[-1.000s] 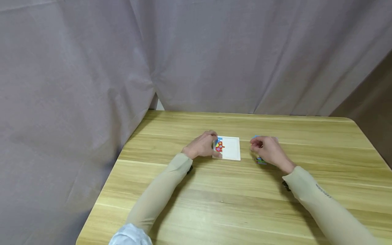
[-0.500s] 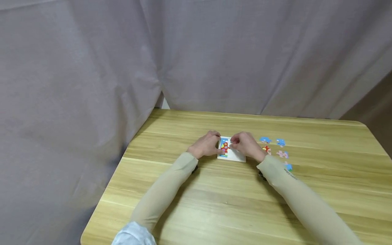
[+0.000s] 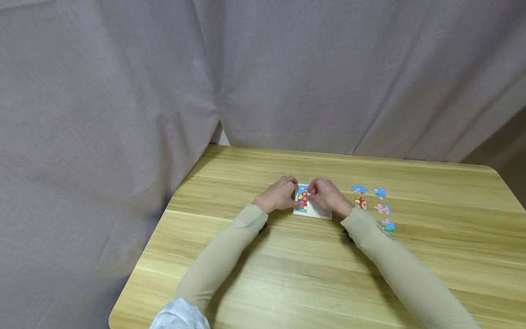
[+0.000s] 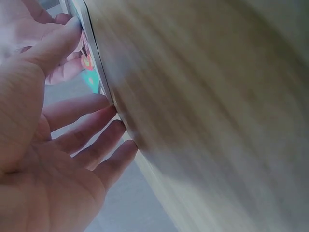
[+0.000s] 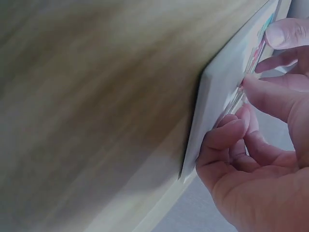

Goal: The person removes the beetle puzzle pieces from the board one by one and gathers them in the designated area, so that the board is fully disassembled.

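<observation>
A square white puzzle board (image 3: 322, 213) lies on the table, its left strip filled with a blue, red and green picture (image 3: 302, 188). At its left side my left hand (image 3: 279, 195) steadies it. In the left wrist view the left thumb (image 4: 65, 41) presses along one edge of the board, and the other fingers, loosely spread, touch down at its corner and just past it. My right hand (image 3: 327, 195) pinches a small puzzle piece against the board beside the filled strip. The fingers mostly hide that piece; a red bit (image 5: 241, 85) shows at the thumb tip.
Several loose puzzle pieces lie to the right of the board, among them a blue one (image 3: 359, 189), a red one (image 3: 360, 203), a pink one (image 3: 382, 209) and a blue-green one (image 3: 388, 225). A grey curtain (image 3: 287, 82) hangs behind the wooden table (image 3: 287, 274).
My right hand has moved left from the loose pieces to the board with a puzzle piece, uncovering the others. The left hand keeps its place at the board. The view has shifted slightly.
</observation>
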A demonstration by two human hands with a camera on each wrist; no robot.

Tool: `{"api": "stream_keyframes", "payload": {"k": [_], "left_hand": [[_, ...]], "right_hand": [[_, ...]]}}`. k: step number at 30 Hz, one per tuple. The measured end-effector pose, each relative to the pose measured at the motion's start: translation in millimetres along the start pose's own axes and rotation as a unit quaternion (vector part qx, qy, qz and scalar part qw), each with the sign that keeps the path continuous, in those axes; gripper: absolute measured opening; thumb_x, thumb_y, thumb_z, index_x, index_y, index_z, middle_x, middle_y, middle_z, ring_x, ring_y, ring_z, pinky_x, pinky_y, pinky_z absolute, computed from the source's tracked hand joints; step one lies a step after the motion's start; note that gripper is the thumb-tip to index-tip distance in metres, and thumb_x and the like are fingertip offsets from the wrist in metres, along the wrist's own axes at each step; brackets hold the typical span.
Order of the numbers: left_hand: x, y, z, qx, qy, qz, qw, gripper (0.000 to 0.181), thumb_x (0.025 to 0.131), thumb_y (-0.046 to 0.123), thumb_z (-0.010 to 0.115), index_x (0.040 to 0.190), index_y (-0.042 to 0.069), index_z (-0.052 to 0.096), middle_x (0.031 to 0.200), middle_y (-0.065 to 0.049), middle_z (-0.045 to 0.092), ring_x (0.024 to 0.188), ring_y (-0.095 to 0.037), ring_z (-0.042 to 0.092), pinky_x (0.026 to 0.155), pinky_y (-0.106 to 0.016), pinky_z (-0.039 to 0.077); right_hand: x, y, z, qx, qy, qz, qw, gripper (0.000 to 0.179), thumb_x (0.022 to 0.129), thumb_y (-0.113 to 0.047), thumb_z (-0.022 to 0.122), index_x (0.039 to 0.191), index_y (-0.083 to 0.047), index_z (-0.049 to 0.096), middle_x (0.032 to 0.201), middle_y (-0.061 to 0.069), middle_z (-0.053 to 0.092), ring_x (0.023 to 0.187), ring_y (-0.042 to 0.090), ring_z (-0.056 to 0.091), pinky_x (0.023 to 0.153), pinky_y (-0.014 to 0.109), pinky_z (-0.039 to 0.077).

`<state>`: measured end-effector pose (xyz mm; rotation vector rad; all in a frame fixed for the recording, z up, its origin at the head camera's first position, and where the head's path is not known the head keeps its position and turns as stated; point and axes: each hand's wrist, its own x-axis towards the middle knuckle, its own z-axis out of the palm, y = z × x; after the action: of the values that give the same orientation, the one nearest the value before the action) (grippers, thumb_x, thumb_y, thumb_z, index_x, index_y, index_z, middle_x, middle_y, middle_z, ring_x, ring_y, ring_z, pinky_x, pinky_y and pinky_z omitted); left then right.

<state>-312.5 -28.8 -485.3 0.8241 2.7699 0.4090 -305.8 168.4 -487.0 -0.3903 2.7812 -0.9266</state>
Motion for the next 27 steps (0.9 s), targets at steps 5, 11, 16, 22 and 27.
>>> {"api": "stream_keyframes", "payload": {"k": [5,11,16,22,27], "left_hand": [[-0.4,0.1,-1.0,0.003,-0.002,-0.005,1.0000,0.050,0.100,0.041,0.081,0.138,0.009,0.074,0.163,-0.007,0.055,0.150,-0.025,0.052,0.122,-0.037,0.052],[-0.2,1.1,-0.7,0.007,-0.003,-0.009,0.9999,0.052,0.100,0.043,0.081,0.140,0.011,0.073,0.164,-0.005,0.055,0.151,-0.024,0.051,0.124,-0.037,0.050],[0.5,1.8,-0.2,0.006,-0.004,-0.011,0.9999,0.052,0.099,0.044,0.081,0.140,0.013,0.073,0.164,-0.004,0.054,0.152,-0.023,0.051,0.123,-0.038,0.051],[-0.5,1.3,-1.1,-0.002,-0.003,-0.013,0.9999,0.050,0.099,0.043,0.081,0.137,0.012,0.074,0.164,-0.004,0.054,0.152,-0.023,0.051,0.123,-0.039,0.051],[-1.2,-1.2,-0.4,0.001,-0.002,0.000,1.0000,0.062,0.095,0.047,0.085,0.143,0.011,0.071,0.164,-0.005,0.054,0.152,-0.023,0.050,0.126,-0.038,0.049]], "right_hand": [[1.2,-0.7,3.1,0.015,0.016,-0.012,0.9997,0.012,0.092,0.008,0.071,0.104,0.005,0.068,0.096,0.017,0.072,0.088,0.023,0.066,0.079,0.029,0.055],[4.0,-2.0,8.9,0.031,0.046,-0.027,0.9981,0.021,0.088,0.013,0.067,0.108,0.005,0.067,0.091,0.013,0.073,0.085,0.020,0.067,0.078,0.025,0.054],[3.7,-3.6,7.4,0.031,0.036,-0.022,0.9986,0.040,0.091,0.007,0.072,0.129,0.011,0.061,0.095,0.014,0.074,0.085,0.019,0.067,0.076,0.024,0.052],[4.9,-3.8,3.0,0.019,0.031,-0.023,0.9991,0.045,0.088,0.008,0.062,0.133,0.016,0.061,0.097,0.015,0.072,0.086,0.020,0.064,0.077,0.027,0.052],[6.1,-2.4,3.8,0.012,0.046,-0.032,0.9983,0.039,0.084,0.009,0.059,0.122,0.014,0.067,0.091,0.013,0.070,0.084,0.020,0.062,0.077,0.026,0.050]]}}
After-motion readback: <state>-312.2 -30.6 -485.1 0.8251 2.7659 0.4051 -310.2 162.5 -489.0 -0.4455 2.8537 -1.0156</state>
